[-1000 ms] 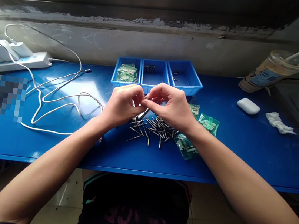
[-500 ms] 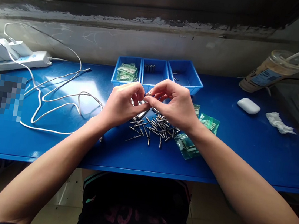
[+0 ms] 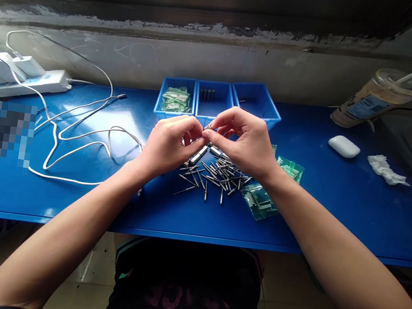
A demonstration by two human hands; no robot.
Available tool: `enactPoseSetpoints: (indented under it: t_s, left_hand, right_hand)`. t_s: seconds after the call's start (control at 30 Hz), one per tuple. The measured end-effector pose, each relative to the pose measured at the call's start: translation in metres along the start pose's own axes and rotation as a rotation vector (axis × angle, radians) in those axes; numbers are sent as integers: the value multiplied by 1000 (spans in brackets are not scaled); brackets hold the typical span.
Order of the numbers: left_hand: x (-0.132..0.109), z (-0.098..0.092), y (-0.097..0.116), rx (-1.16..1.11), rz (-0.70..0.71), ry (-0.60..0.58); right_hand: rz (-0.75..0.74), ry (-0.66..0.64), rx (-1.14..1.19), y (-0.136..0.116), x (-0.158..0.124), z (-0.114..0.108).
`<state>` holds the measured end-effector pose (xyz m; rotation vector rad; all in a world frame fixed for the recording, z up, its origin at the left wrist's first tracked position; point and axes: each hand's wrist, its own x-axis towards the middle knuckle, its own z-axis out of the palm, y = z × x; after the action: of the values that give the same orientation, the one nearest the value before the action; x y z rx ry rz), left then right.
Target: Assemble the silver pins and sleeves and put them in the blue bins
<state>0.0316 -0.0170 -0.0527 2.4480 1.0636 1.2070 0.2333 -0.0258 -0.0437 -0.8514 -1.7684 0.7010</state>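
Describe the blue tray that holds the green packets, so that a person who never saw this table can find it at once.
Look at the blue table under the window, at its far edge by the wall. Three small blue trays stand there side by side, just beyond the left hand and right hand. It is the leftmost tray: only this one is filled with green packets.

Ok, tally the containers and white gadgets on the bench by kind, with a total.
Blue trays: 3
Drink cup: 1
White earbud case: 1
White power strip: 1
Total: 6
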Motion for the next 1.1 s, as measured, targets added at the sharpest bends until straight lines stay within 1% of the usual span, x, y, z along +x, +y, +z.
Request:
enactPoseSetpoints:
  t_s: [0.17,0.4,0.77,0.97,1.1]
  left_hand:
    - [0,0,1,12,3,2]
    - [0,1,1,15,19,16]
    - [-1,1,3,29,-24,-17]
    - [-2,2,2,29,-9,-6]
    - [-1,2,2,39,-6,-6]
  right_hand:
    - [27,-16,-21,-1,0,-1]
    - [9,-31,-33,0,0,-1]
    - [21,-35,-57,-1,0,0]
    - [41,-33,-51,-3,0,0]
    - [30,-54,-60,-4,1,0]
